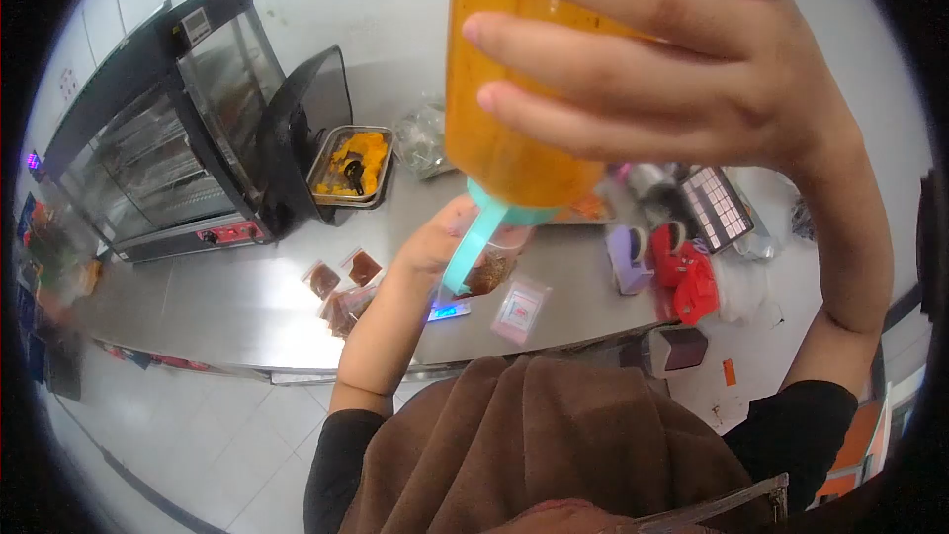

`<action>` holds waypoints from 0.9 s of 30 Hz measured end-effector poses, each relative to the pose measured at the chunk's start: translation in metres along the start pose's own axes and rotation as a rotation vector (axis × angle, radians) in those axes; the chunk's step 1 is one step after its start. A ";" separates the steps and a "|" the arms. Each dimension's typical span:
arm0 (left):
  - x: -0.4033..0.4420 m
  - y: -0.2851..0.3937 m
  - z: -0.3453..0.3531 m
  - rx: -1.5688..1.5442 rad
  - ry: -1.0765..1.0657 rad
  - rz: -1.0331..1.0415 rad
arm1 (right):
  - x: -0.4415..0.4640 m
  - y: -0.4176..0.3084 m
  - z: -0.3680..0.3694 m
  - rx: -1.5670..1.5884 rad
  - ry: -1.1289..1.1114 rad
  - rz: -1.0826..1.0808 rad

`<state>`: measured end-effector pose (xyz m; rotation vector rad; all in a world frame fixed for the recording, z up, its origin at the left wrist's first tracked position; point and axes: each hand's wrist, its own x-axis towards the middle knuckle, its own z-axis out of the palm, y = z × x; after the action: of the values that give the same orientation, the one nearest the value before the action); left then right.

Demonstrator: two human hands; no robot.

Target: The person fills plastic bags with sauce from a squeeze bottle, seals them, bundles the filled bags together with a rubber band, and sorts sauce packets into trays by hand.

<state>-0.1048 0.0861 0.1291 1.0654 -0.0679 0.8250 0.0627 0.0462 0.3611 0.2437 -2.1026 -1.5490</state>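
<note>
The right hand (692, 69) hugged the bottle (509, 153), left hand (440, 235) pinching a part-full bag (489, 275) under it, full bags (363, 268) lying left of it.

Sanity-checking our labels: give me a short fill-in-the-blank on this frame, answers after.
The large clear cylindrical bottle with orange contents is gripped by the person's ____ hand.
The red plastic tape dispenser stands beside a similar ____ one.
The black-framed glass display cabinet stands in the ____ half of the picture.
Missing words: right; purple; left.
</note>
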 end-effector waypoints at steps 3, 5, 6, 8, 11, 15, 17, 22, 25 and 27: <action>0.005 0.006 0.014 0.017 0.015 0.004 | -0.003 0.001 -0.007 -0.004 -0.028 -0.003; 0.007 0.004 0.019 0.020 0.029 0.008 | -0.004 0.001 -0.011 -0.010 -0.038 -0.003; 0.008 0.003 0.021 0.016 0.036 0.011 | -0.005 0.002 -0.012 -0.008 -0.044 -0.004; 0.009 0.001 0.020 0.023 0.033 0.027 | -0.006 0.003 -0.015 -0.012 -0.053 -0.006; 0.013 -0.001 0.014 0.065 -0.007 0.039 | -0.007 0.004 -0.017 -0.020 -0.068 -0.014; 0.018 0.000 0.013 0.089 -0.049 0.004 | -0.008 0.008 -0.019 -0.032 -0.089 -0.031; 0.019 -0.003 0.012 0.069 -0.054 -0.001 | -0.010 0.011 -0.016 -0.042 -0.097 -0.050; 0.020 -0.010 -0.004 -0.078 -0.097 0.022 | -0.019 0.010 0.006 -0.097 -0.005 -0.070; 0.024 -0.015 -0.005 -0.031 -0.029 -0.022 | -0.030 0.012 0.022 -0.132 0.083 -0.096; 0.026 -0.017 -0.013 -0.133 -0.013 -0.126 | -0.034 0.006 -0.005 -0.042 -0.152 -0.056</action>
<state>-0.0802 0.1072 0.1204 0.9403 -0.0643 0.6905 0.0951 0.0586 0.3579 0.1753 -2.1926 -1.6908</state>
